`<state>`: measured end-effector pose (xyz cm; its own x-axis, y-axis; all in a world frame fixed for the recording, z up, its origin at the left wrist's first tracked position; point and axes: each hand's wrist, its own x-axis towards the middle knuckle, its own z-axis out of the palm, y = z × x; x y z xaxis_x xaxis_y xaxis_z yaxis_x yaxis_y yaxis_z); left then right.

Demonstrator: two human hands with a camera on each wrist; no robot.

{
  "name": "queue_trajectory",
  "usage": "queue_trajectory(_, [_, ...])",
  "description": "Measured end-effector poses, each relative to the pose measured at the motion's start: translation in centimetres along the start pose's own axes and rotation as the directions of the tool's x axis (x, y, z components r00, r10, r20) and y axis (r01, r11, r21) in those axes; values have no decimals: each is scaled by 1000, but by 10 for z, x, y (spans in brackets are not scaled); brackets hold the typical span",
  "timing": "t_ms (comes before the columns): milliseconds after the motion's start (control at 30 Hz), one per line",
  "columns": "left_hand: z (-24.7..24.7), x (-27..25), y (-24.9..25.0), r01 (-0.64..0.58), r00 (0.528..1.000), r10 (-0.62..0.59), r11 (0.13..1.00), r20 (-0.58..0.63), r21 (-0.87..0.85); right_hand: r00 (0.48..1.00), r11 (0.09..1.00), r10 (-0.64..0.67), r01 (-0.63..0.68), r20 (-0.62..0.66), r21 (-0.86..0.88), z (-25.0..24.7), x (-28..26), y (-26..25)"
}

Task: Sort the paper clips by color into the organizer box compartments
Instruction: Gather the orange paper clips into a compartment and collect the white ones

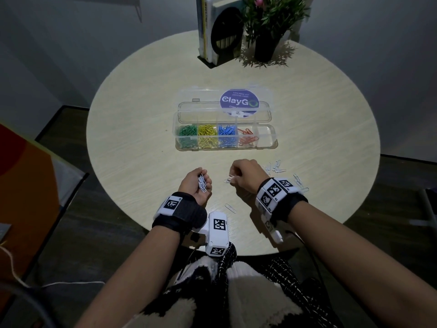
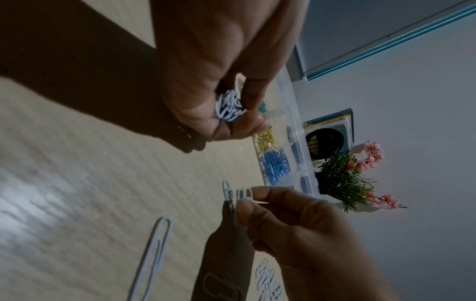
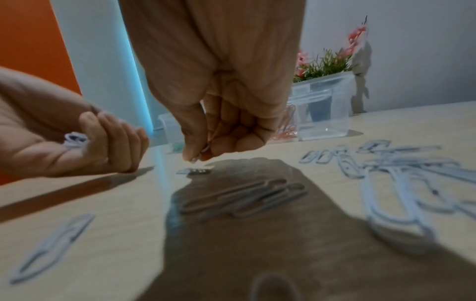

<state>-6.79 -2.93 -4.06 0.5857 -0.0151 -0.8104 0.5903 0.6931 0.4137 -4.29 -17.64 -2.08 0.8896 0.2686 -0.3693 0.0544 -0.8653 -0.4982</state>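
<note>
The clear organizer box [image 1: 267, 136] lies open mid-table, holding green [image 1: 188, 136], yellow [image 1: 207, 136], blue [image 1: 227, 136] and red clips [image 1: 247, 138]; its rightmost compartment looks bare. My left hand [image 1: 201, 179], palm up near the table's front, grips a bunch of white paper clips [image 2: 229, 110]. To its right, just above the tabletop, my right hand [image 1: 234, 178] pinches a couple of white clips [image 2: 237, 195] between thumb and fingertips. More white clips [image 1: 276, 168] lie loose right of that hand, and one single clip [image 1: 230, 207] lies between my wrists.
The round wooden table [image 1: 142, 114] carries a book stand with books [image 1: 212, 31] and a potted plant [image 1: 267, 24] at the back. The box's lid [image 1: 201, 105] lies open behind the compartments. An orange chair [image 1: 28, 176] stands at the left.
</note>
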Motion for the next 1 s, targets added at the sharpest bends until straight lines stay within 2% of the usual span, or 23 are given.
queue_trajectory(67, [-1, 0, 0, -7, 1000, 7, 1000, -7, -10, 1000, 1000, -8, 8, 19, -29, 5, 1, -5])
queue_trajectory(233, [-2, -2, 0, -27, 1000, 27, 998, -8, -57, 994, 968, -87, 99, 61, -231, 12, -1, -13])
queue_trajectory(333, [1, -5, -1, -51, 999, 50, 997, -10, -52, 991, 934, -130, 136, 40, -332, 16, -5, -15])
queue_trajectory(433, [3, -6, -1, -67, 998, 67, 995, 0, -72, 989, 921, -136, 145, 52, -361, 18, -12, -18])
queue_trajectory(500, [4, -6, -1, -70, 998, 70, 993, 1, -93, 996, 966, -94, 94, 8, -242, 15, -13, -17])
queue_trajectory(567, [4, -5, -1, -75, 997, 75, 992, 3, -101, 994, 1000, -23, 21, -110, -18, 7, -11, -20])
queue_trajectory(633, [5, -3, -3, -72, 997, 74, 990, 13, -117, 979, 988, -1, 32, -205, 149, -1, -11, -31])
queue_trajectory(667, [5, -2, -4, -59, 997, 64, 988, 32, -141, 977, 980, -19, 61, -212, 191, -3, -11, -38])
queue_trajectory(767, [7, 3, -11, -4, 991, 34, 972, 126, -234, 984, 970, -85, 117, -155, 211, -3, -13, -55])
queue_trajectory(867, [9, 7, -13, 21, 990, 13, 970, 137, -241, 984, 964, -60, 101, -169, 248, -4, -16, -53])
queue_trajectory(1000, [10, 1, -10, 9, 998, -9, 1000, 60, -3, 967, 965, 22, 45, -252, 259, -15, -24, -32])
